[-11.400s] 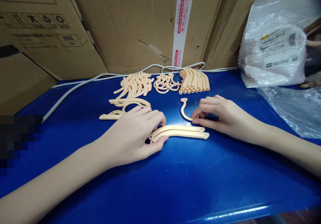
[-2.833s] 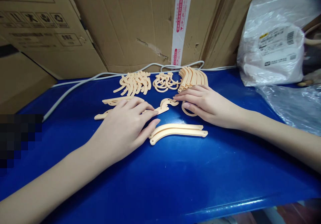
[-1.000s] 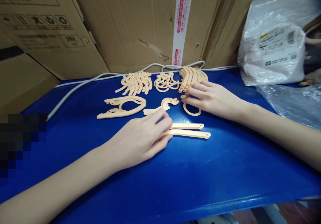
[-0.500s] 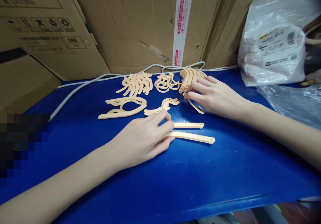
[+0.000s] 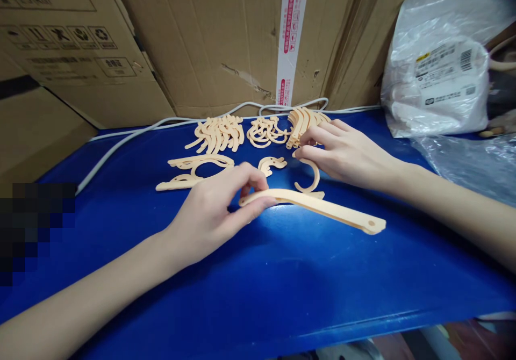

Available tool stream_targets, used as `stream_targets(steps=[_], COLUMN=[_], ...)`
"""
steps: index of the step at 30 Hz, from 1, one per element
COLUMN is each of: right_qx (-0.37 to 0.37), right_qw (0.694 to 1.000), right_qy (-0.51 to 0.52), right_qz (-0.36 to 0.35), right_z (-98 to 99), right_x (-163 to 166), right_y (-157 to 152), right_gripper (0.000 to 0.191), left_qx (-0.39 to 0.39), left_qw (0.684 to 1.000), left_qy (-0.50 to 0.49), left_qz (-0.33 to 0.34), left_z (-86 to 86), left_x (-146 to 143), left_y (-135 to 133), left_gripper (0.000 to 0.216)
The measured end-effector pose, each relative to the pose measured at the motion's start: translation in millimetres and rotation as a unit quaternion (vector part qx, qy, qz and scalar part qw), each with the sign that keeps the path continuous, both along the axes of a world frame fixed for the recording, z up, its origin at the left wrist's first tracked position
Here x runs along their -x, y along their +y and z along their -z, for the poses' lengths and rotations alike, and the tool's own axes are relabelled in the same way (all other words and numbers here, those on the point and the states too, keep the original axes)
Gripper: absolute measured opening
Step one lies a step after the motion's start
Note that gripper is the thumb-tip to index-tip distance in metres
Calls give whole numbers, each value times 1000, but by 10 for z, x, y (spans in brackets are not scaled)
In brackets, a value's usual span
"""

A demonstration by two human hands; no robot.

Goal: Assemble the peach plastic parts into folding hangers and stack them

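Observation:
My left hand (image 5: 220, 204) pinches one end of a long cream folding-hanger arm (image 5: 334, 210), raised over the table and sloping down to the right. Behind it a second hanger arm (image 5: 318, 194) lies on the table, mostly hidden. My right hand (image 5: 346, 148) has its thumb and fingertips closed on the upper end of a curved hanger hook (image 5: 315, 173), beside a pile of hanger arms (image 5: 306, 121). Left of the hook are small curved hanger pieces (image 5: 273, 162), partly covered by my left hand. A folded hanger (image 5: 181, 161) rests farther left.
Along the back sit a pile of wavy hanger pieces (image 5: 220, 134) and a pile of hooks (image 5: 264, 134). A white cable (image 5: 133, 138) runs behind them, before a cardboard box (image 5: 209, 43). A plastic-wrapped package (image 5: 437, 91) stands at the right of the blue table (image 5: 282, 285).
My left hand has lifted one hanger arm and brought it nearer and to the right, leaving the other lying. The hook at my right fingertips has turned, its curve now opening leftward.

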State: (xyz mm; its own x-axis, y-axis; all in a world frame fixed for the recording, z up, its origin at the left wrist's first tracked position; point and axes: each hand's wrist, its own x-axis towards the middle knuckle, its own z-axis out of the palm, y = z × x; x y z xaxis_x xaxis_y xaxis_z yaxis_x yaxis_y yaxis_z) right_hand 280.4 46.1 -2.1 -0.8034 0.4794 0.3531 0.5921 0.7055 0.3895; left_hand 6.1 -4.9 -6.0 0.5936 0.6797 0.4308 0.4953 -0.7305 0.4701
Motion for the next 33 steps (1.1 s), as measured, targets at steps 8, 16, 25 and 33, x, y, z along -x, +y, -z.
stream_targets(steps=[8, 16, 25, 33], right_qx=[40, 233, 499, 527], right_qw=[998, 946, 764, 704], right_qy=[44, 219, 410, 475], right_qz=[-9, -47, -26, -25], right_z=[35, 59, 47, 85], right_x=[3, 144, 314, 520], right_y=[-22, -114, -253, -259], right_gripper=[30, 15, 8, 5], left_qx=[219, 278, 308, 380], left_qw=[946, 906, 895, 899], left_qy=[-231, -305, -307, -216], left_qz=[-62, -99, -98, -35], left_z=[-107, -163, -200, -197], left_x=[-34, 99, 86, 66], left_y=[78, 162, 137, 58], left_gripper=[10, 13, 31, 36])
